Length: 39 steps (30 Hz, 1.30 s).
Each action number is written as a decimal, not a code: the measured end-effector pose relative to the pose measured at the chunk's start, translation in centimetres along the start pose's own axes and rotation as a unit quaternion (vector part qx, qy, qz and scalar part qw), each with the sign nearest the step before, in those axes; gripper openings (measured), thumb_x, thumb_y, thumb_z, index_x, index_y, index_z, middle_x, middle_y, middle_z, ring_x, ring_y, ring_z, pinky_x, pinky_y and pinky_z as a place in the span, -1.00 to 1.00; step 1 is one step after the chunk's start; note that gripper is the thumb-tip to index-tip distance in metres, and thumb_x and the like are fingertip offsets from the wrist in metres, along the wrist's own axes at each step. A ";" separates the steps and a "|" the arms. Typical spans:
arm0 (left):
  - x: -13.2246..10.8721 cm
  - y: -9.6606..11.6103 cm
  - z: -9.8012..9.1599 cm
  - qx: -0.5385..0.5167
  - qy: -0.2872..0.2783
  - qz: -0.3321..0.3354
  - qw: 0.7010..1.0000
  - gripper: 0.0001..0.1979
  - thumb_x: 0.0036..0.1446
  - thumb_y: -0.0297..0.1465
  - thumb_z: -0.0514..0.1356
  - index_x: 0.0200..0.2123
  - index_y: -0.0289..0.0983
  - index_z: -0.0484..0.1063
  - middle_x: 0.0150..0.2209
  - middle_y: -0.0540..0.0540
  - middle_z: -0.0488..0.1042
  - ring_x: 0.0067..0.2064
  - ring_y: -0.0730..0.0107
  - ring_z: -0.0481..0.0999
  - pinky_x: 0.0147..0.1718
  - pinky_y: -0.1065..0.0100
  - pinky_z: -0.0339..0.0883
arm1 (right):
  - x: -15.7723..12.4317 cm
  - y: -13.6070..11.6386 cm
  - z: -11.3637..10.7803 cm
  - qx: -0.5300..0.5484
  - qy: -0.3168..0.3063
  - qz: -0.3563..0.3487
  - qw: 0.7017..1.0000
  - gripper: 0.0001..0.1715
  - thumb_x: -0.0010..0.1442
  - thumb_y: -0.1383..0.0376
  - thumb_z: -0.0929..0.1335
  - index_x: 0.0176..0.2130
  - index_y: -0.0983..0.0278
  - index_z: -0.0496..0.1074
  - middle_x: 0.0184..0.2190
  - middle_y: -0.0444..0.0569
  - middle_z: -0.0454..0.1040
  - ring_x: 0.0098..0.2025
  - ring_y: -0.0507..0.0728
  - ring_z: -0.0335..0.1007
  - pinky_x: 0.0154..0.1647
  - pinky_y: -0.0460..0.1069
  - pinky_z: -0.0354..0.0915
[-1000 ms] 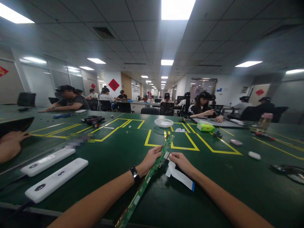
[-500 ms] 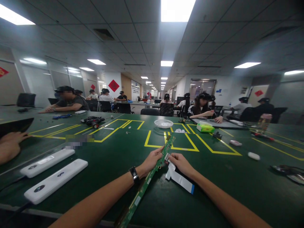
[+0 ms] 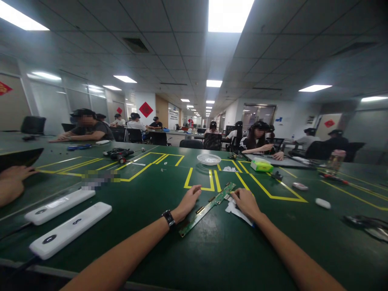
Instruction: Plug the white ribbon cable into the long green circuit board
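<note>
Closest to me on the left, two long white boxes [image 3: 68, 230] lay side by side on the green worktop [image 3: 212, 258]. My watch [image 3: 168, 218] sat on my left wrist.

A little further out, the narrow green circuit board [image 3: 202, 212] lay flat on the worktop, running at a slant from near my left wrist away to the right. My left hand [image 3: 189, 200] rested palm down just to the left of it, fingers loosely together and stretched forward, gripping nothing. I could not tell whether it touched the board's edge.

My right hand [image 3: 247, 202] lay palm down at the far end of the board, over the white ribbon cable [image 3: 234, 209], which showed crumpled under it and just beside the board. The fingertips [image 3: 235, 195] pointed at the board's end. Whether they pinched the cable or only pressed on it, I could not tell.

Beyond my hands, yellow lines [image 3: 188, 178] marked boxes on the worktop. Past them stood a clear round dish [image 3: 209, 158], with a green box [image 3: 262, 165] to its right. Far left, another person's hand [image 3: 12, 182] rested on the worktop, and a dark power tool [image 3: 119, 152] lay beyond it.
</note>
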<state>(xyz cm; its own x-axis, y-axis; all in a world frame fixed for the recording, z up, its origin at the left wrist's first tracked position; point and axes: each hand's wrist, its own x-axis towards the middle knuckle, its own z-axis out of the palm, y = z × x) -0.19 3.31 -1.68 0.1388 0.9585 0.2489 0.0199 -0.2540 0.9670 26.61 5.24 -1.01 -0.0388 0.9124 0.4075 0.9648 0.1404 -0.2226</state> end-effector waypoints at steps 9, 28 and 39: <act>-0.2 1.1 0.0 0.107 0.029 0.109 0.988 -0.75 0.17 -0.39 0.05 -0.11 -0.27 0.42 -0.06 -0.13 0.46 0.00 0.27 0.40 0.05 0.26 0.19 | -1.9 -2.5 0.9 0.006 -0.030 -0.154 0.988 -0.76 0.21 0.21 0.26 -0.27 0.29 0.44 -0.26 0.09 0.42 -0.14 0.20 0.30 -0.13 0.02 0.14; -1.1 0.8 0.5 0.242 -0.015 0.213 0.946 -0.69 0.11 -0.49 0.05 -0.07 -0.24 0.38 -0.09 -0.11 0.41 -0.04 0.26 0.33 -0.01 0.23 0.21 | -1.0 -1.8 1.4 0.005 -0.018 -0.183 0.983 -0.77 0.21 0.26 0.24 -0.25 0.26 0.46 -0.28 0.03 0.42 -0.17 0.17 0.26 -0.13 0.01 0.11; -1.6 0.7 0.7 0.292 -0.072 0.254 0.919 -0.72 0.15 -0.43 0.08 -0.06 -0.23 0.39 -0.08 -0.12 0.41 -0.01 0.24 0.31 0.05 0.22 0.16 | -1.1 -1.7 1.4 0.013 -0.007 -0.174 0.985 -0.78 0.19 0.25 0.27 -0.25 0.26 0.47 -0.22 0.05 0.40 -0.11 0.18 0.23 -0.06 0.02 0.10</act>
<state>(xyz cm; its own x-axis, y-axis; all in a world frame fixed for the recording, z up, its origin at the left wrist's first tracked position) 0.28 1.46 -1.42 0.4059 0.6811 0.6094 0.4383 -0.7302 0.5242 24.69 4.55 -2.33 -0.3697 0.8122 0.4513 0.8854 0.4552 -0.0938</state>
